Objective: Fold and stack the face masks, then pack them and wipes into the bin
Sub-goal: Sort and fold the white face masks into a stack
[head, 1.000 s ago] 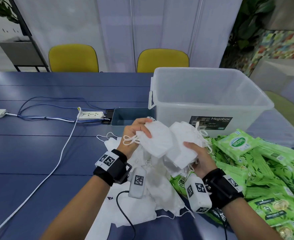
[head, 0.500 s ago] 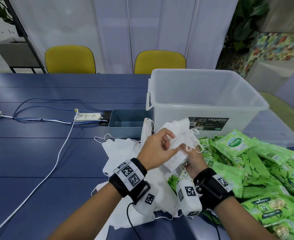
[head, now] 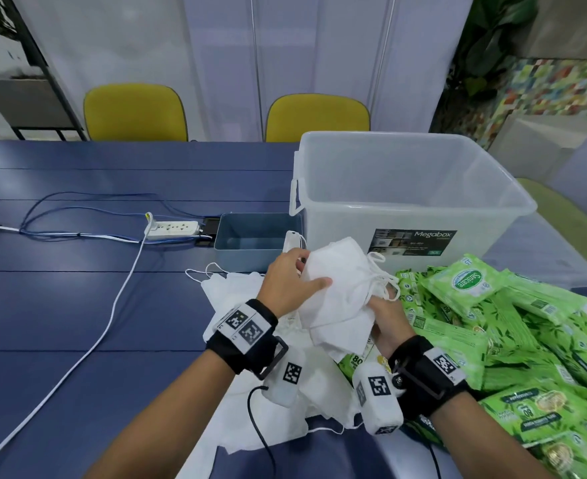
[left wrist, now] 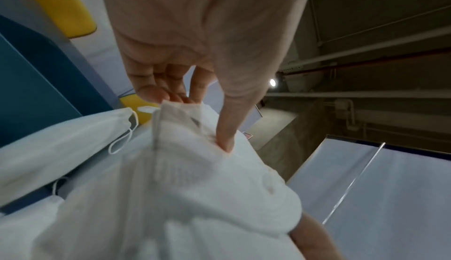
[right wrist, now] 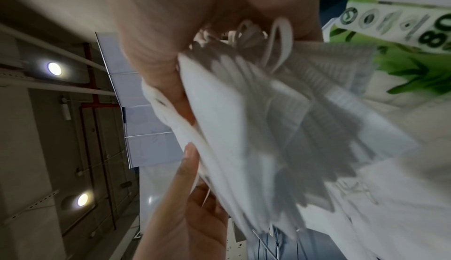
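Observation:
Both hands hold a stack of folded white face masks above the table, just in front of the clear plastic bin. My left hand pinches the stack's left edge, thumb on top, fingers behind. My right hand grips the stack from below at its right end, where the ear loops hang out. More loose white masks lie heaped on the table under my wrists. Green wipe packs are piled to the right.
A small open blue-grey box sits left of the bin. A power strip with white and blue cables lies on the blue table at the left. Two yellow chairs stand behind the table.
The left hand brought its single mask across onto the right hand's stack; both hands now hold one combined stack, slightly higher and closer to the bin.

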A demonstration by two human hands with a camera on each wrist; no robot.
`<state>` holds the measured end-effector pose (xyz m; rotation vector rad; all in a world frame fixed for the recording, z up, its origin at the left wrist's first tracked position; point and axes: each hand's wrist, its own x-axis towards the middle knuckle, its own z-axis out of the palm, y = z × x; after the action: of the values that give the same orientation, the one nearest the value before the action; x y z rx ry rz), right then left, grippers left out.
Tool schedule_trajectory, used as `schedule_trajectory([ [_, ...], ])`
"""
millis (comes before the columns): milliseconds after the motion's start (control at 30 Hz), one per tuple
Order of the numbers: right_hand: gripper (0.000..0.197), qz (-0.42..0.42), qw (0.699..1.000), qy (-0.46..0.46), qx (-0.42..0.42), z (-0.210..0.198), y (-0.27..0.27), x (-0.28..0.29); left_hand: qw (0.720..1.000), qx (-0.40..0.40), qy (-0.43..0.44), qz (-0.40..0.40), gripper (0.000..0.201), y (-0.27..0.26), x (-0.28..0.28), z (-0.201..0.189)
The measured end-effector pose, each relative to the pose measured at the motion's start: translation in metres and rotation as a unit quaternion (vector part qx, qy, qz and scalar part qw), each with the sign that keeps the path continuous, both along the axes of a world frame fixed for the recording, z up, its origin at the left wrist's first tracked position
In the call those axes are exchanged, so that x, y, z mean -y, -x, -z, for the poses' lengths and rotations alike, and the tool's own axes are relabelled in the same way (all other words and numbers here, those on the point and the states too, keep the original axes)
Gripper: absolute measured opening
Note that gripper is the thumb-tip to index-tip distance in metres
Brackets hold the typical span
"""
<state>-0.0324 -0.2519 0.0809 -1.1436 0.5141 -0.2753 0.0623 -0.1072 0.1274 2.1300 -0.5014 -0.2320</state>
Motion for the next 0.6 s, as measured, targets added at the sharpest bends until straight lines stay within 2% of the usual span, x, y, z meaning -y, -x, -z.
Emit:
schedule_trajectory([
  [67, 0.048, 0.016, 1.0, 0.002, 0.002, 0.002, -0.002, -0.003, 1.0, 0.0, 0.003, -0.017, 0.051, -0.002, -0.003, 0.001],
  [167, 0.034, 0.043, 0.999, 0.007, 0.023, -0.001, -0.007, -0.009, 0.998, 0.02, 0.02, -0.059, 0.044, 0.002, -0.004, 0.003],
  [333, 0.034, 0.107, 0.993, -0.031, 0.035, -0.006, -0.013, -0.014, 0.992, -0.028, 0.07, -0.098, 0.04, 0.007, -0.004, 0.016],
  [400, 0.033, 0.131, 0.99, -0.025, 0.035, -0.007, -0.015, -0.015, 0.991, -0.069, 0.074, -0.091, 0.04, 0.012, -0.002, 0.024],
  [467, 0.037, 0.14, 0.989, -0.019, 0.044, -0.005, -0.017, -0.019, 0.979, -0.145, 0.117, -0.089, 0.041, 0.017, 0.0, 0.03],
  [533, 0.044, 0.135, 0.99, -0.005, 0.045, 0.0, -0.018, -0.027, 0.952, -0.231, 0.178, -0.09, 0.049, 0.021, 0.003, 0.032],
  [600, 0.047, 0.117, 0.992, -0.01, 0.035, 0.006, -0.016, -0.034, 0.921, -0.299, 0.231, -0.089, 0.047, 0.024, 0.003, 0.032],
])
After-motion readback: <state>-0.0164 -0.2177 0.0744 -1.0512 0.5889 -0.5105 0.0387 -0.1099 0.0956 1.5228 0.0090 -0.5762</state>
